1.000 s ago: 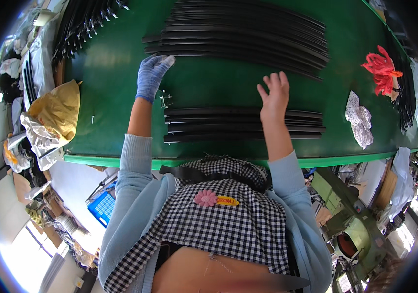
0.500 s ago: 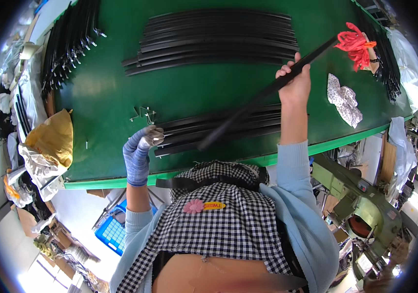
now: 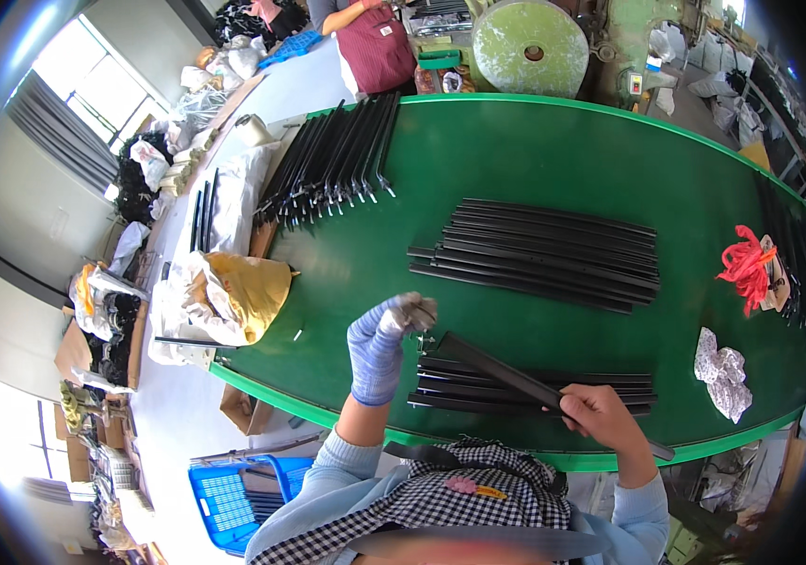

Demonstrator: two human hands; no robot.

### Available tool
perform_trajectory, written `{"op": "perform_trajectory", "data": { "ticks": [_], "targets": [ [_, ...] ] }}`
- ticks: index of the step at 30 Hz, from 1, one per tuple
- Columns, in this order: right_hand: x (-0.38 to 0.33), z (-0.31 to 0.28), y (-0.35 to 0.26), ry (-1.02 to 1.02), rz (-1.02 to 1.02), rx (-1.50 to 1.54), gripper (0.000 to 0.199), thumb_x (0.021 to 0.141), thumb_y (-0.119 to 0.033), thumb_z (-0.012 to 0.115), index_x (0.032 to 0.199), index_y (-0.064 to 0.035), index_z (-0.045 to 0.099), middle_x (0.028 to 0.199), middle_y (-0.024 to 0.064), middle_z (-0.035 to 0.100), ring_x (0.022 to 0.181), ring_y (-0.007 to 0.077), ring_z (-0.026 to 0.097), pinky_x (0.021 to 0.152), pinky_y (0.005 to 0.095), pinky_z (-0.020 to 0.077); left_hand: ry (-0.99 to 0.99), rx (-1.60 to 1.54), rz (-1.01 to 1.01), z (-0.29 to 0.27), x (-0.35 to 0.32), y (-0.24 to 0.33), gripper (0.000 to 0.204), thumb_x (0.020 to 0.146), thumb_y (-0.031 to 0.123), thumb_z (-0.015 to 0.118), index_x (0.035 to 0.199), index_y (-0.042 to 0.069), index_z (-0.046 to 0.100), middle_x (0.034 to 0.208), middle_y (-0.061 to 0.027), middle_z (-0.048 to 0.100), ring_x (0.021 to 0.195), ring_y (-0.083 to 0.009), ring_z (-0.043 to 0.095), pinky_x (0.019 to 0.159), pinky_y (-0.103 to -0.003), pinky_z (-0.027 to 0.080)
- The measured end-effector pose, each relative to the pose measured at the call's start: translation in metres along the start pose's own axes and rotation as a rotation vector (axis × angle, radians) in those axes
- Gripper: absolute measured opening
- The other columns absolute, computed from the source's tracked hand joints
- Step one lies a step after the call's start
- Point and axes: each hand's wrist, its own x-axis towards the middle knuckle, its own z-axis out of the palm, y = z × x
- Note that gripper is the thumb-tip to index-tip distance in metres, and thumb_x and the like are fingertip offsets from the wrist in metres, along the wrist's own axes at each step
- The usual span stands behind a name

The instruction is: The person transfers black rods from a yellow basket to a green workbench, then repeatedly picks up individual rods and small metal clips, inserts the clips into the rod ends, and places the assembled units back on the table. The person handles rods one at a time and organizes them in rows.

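Observation:
My bare right hand is closed around a long black tube, tilted with its far end up and to the left. Beneath that tube lies a short row of similar black tubes near the table's front edge. My left hand, in a grey-blue knit glove, hovers left of the held tube's far end. Its fingers are drawn together; whatever they pinch is too small to make out. Small bent wire clips lie just beside it, partly hidden.
A larger row of black tubes lies mid-table on the green tabletop. Black rods with metal ends fill the far left. A yellow sack sits at the left edge; red ties and a patterned cloth lie right. Another person stands beyond.
The view has swung up and left, showing more of the room. My right hand has lowered toward me, and the tube's far end now points left toward my gloved hand.

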Motion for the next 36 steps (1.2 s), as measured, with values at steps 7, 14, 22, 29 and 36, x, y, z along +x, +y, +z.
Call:
{"op": "perform_trajectory", "data": {
  "ticks": [7, 14, 22, 29, 36],
  "targets": [
    [-0.012, 0.006, 0.006, 0.026, 0.01, 0.042, 0.028, 0.101, -0.027, 0.056, 0.093, -0.0033, 0.068, 0.062, -0.0044, 0.055, 0.052, 0.0026, 0.043, 0.047, 0.0226, 0.0325, 0.016, -0.212, -0.083, -0.001, -0.014, 0.001, 0.043, 0.093, 0.033, 0.07, 0.112, -0.006, 0.069, 0.101, -0.0201, 0.073, 0.092, -0.0257, 0.071, 0.084, -0.036, 0.057],
    [-0.011, 0.005, 0.01, 0.029, 0.044, 0.062, 0.033, 0.102, -0.027, 0.05, 0.101, -0.0017, 0.072, 0.061, -0.0026, 0.056, 0.049, 0.0032, 0.046, 0.046, 0.0204, 0.0346, -0.188, 0.107, -0.115, 0.004, -0.02, 0.016, 0.045, 0.091, 0.032, 0.072, 0.114, -0.007, 0.068, 0.107, -0.0199, 0.072, 0.093, -0.0246, 0.072, 0.086, -0.035, 0.057],
    [-0.01, 0.003, 0.016, -0.026, 0.032, 0.076, 0.026, 0.101, -0.024, 0.054, 0.098, -0.0026, 0.069, 0.06, -0.0034, 0.054, 0.051, 0.0028, 0.044, 0.046, 0.0221, 0.0339, -0.09, -0.028, -0.117, 0.009, -0.009, 0.003, 0.047, 0.092, 0.034, 0.071, 0.117, -0.006, 0.067, 0.103, -0.022, 0.072, 0.088, -0.0238, 0.071, 0.081, -0.035, 0.059],
    [-0.01, 0.002, 0.021, -0.04, 0.04, 0.083, 0.027, 0.102, -0.026, 0.054, 0.094, -0.0024, 0.064, 0.061, -0.0033, 0.054, 0.051, 0.0024, 0.043, 0.045, 0.0219, 0.033, -0.291, 0.14, -0.182, 0.011, -0.011, 0.009, 0.054, 0.088, 0.044, 0.073, 0.113, -0.004, 0.07, 0.105, -0.0221, 0.072, 0.092, -0.0265, 0.07, 0.086, -0.037, 0.055],
    [-0.009, 0.0, 0.027, -0.205, 0.013, 0.114, 0.05, 0.104, -0.044, 0.048, 0.108, 0.0004, 0.07, 0.058, -0.0028, 0.052, 0.047, 0.0021, 0.043, 0.045, 0.0205, 0.032, -0.575, -0.502, -0.594, 0.009, -0.014, -0.014, 0.07, 0.091, 0.05, 0.067, 0.127, -0.009, 0.058, 0.088, -0.0162, 0.061, 0.061, -0.0199, 0.064, 0.059, -0.037, 0.062]
  ]
}}
